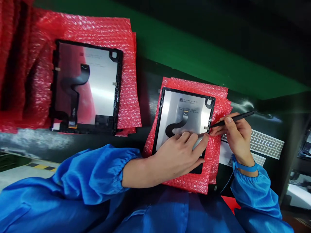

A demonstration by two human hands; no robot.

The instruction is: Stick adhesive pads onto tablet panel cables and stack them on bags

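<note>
pinching black tool [243, 115]: right grip [236, 134] | left grip [177, 157] spread, part-hiding panel [197, 120] | grid sheet [267, 144] alongside

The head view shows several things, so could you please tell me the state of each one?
Right panel: silvery side up on red bubble wrap, partly covered
Left panel: silvery side up on another bubble-wrap stack, untouched
Right cable: curved, lower end hidden
Left cable: S-curved
Pen-like tool: in the right hand's grip, tip at the right panel's edge
Left hand: fingers extended over the right panel
Gridded sheets: flat, partly hidden
</note>
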